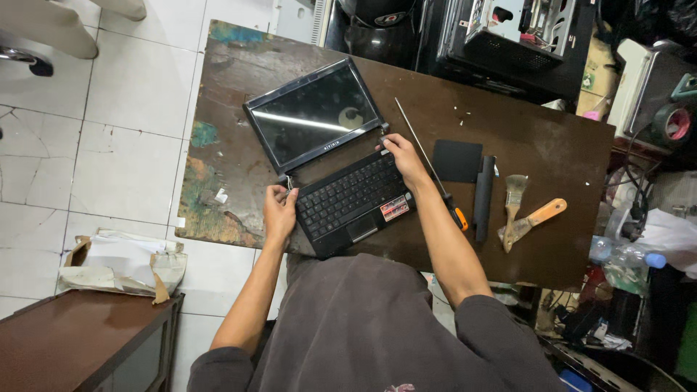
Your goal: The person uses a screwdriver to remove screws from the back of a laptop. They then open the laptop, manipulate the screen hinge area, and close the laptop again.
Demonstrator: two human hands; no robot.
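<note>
Laptop screen (314, 116): I see glossy dark glass, it reflects a light strip.
Laptop base (353, 199): matt black plastic, keys also matt.
Table (552, 152): I see dark brown wood, worn; on its left part the paint is rough and peeling, green and yellow patches.
Screwdriver (428, 165): thin shiny metal shaft, orange and black plastic handle.
Brushes (524, 210): pale wood handle on one, orange smooth handle on other, bristles dusty.
Floor (138, 94): white glazed tiles, some cracked.
My shirt (370, 327): soft grey cloth, matt.
</note>
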